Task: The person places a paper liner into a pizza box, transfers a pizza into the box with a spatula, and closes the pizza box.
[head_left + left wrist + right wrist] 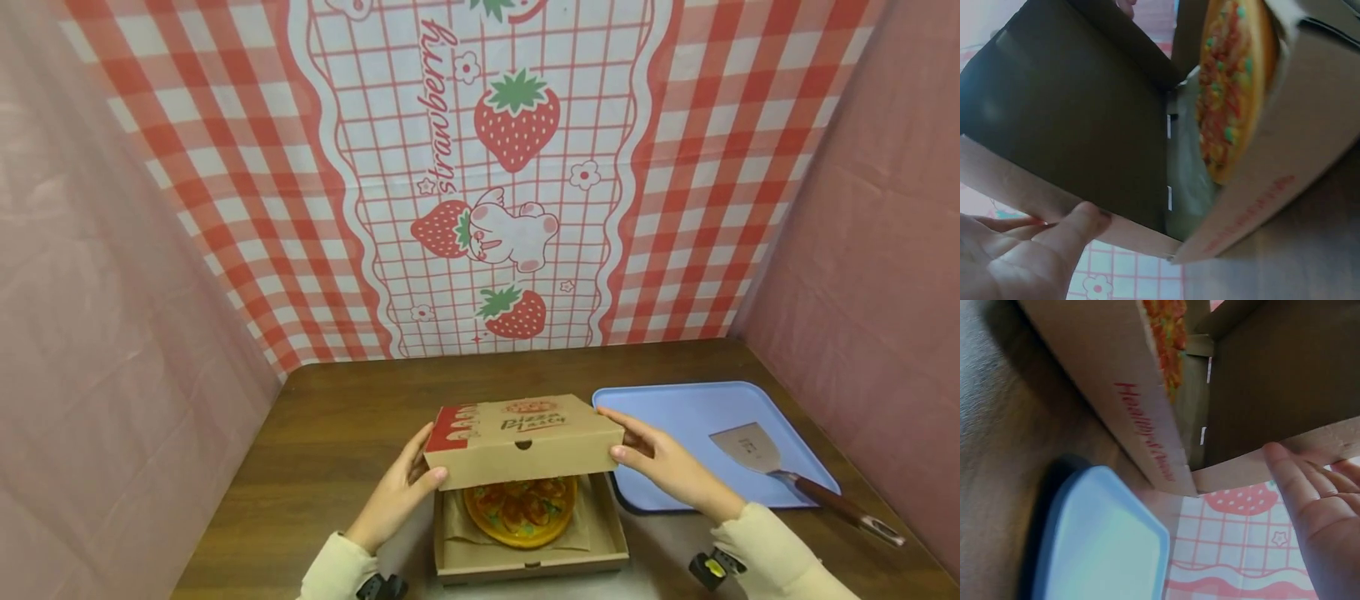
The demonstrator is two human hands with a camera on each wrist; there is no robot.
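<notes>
A cardboard pizza box stands partly open before me, its printed lid tilted up over the base. Inside, on brown paper, lies a whole pizza, its far part hidden by the lid in the head view. My left hand grips the lid's left side, the thumb at the front corner. On the opposite side my right hand holds the lid, thumb near the front corner and fingers farther back. Both wrist views show the lid's plain inner face and the hinge slots.
To the right lies a blue tray, close to the box. A spatula rests on it, its dark handle reaching over the tray's near right edge. A checked strawberry cloth hangs behind the wooden table; pink cloth flanks both sides.
</notes>
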